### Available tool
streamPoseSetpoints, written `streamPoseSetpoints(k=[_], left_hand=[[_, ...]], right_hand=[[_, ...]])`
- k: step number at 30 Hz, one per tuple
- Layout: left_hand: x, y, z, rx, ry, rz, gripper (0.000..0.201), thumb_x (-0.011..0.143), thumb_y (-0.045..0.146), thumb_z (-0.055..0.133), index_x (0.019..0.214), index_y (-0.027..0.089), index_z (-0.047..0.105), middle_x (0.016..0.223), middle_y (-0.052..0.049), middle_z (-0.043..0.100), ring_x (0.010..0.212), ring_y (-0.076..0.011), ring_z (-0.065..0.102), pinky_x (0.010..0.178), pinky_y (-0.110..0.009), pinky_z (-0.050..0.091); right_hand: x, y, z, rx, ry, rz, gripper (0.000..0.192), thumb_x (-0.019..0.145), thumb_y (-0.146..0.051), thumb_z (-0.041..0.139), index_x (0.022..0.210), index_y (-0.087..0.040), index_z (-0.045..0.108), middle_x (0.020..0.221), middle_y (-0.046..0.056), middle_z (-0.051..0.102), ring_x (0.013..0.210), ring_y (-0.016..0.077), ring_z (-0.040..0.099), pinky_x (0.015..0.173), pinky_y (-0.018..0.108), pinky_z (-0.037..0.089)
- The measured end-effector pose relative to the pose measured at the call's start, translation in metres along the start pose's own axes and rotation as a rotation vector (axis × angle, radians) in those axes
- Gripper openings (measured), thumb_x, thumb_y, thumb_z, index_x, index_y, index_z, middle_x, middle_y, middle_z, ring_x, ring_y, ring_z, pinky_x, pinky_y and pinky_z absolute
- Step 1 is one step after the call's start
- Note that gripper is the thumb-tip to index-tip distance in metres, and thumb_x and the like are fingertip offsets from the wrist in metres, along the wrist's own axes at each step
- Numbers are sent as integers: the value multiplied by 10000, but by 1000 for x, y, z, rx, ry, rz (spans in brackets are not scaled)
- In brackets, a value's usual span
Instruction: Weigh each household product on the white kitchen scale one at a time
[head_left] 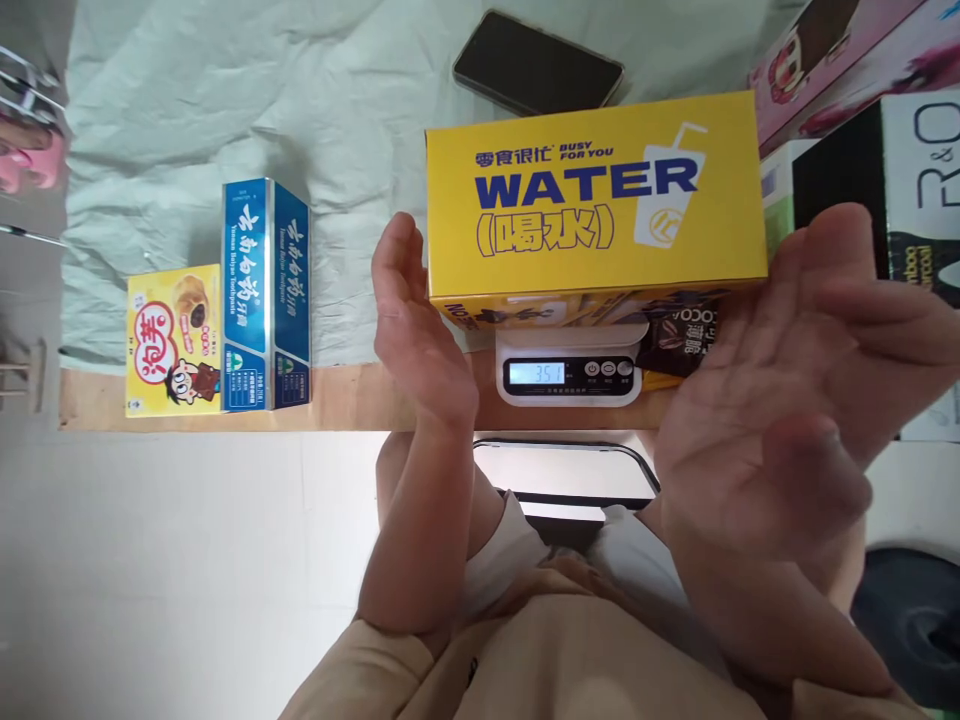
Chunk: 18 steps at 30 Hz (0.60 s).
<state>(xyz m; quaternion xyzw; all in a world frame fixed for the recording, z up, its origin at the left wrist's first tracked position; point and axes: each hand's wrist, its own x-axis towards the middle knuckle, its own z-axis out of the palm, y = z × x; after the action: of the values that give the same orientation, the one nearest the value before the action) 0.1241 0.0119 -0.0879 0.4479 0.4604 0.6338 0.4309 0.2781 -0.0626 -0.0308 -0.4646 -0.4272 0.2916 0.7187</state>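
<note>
A large yellow box (592, 200) printed "WATER" rests on a white digital scale (570, 390), whose lit display reads about 351. Beside the box's left end is my left hand (424, 320), fingers raised and not wrapped round anything. At the right end, my right hand (780, 400) is spread with the palm showing and holds nothing. Whether either hand touches the box I cannot tell. A dark brown packet (675, 340) lies right of the scale, partly hidden behind my right hand.
On the left stand a blue toothpaste box (247, 290) and a small yellow snack box (172, 345). A dark phone (536, 62) lies behind the large box. Black-and-white (919, 180) and pink boxes (810, 70) crowd the right. The wooden table edge (345, 395) runs in front.
</note>
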Motion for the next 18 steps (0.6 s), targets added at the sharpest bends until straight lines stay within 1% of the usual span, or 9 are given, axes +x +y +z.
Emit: streamPoseSetpoints(k=[3,5,7,9,12,14,16,18], left_hand=[[-2,5,3,-34,-26,6,697,881,845,406,1347,340,527,1474,-22,575,1595,-338,375,1339,-564,362],[-5,10,6,-74,-5,5,618,943,762,378,1332,313,553,1455,-35,591,1571,-333,402,1330,-547,368],[-7,15,10,-135,9,4,568,985,686,370,1327,277,566,1438,-56,601,1527,-327,451,1304,-527,398],[-10,20,14,-194,-17,-1,548,983,663,424,1325,260,567,1422,-67,607,1473,-314,506,1264,-493,449],[-11,24,17,-235,-48,-43,513,976,642,485,1328,278,570,1455,-53,578,1462,-272,527,1247,-426,480],[-10,24,19,-236,-59,-73,491,973,635,511,1317,291,580,1484,-45,559,1475,-250,519,1261,-395,474],[-9,22,20,-240,-80,-80,531,941,673,561,1301,284,590,1467,-54,575,1462,-264,531,1256,-401,485],[-6,21,20,-248,-104,-78,606,896,722,611,1297,269,591,1419,-68,608,1433,-300,556,1231,-432,509]], right_hand=[[3,9,-4,-14,-79,-89,311,866,-485,669,1171,-424,678,1412,-135,598,1544,201,443,1427,539,233],[4,13,-6,-20,-81,-123,326,864,-472,651,1184,-414,677,1421,-129,601,1529,201,460,1424,539,226],[4,14,-8,0,-47,-87,301,866,-434,652,1163,-402,685,1411,-112,603,1542,203,448,1430,537,200],[3,15,-9,28,-50,-45,298,868,-408,665,1165,-403,687,1415,-96,593,1541,205,453,1427,526,215],[1,18,-11,20,-91,-31,377,876,-391,656,1252,-426,656,1465,-82,563,1559,203,438,1414,522,251],[0,22,-12,5,-98,-30,438,882,-375,635,1317,-425,625,1489,-67,549,1589,213,397,1413,544,241],[-1,27,-12,8,-94,-16,472,891,-382,622,1362,-416,604,1485,-46,549,1610,237,366,1415,575,214],[-1,30,-11,0,-110,6,492,905,-409,616,1396,-428,584,1509,-41,536,1634,254,325,1418,594,195]])
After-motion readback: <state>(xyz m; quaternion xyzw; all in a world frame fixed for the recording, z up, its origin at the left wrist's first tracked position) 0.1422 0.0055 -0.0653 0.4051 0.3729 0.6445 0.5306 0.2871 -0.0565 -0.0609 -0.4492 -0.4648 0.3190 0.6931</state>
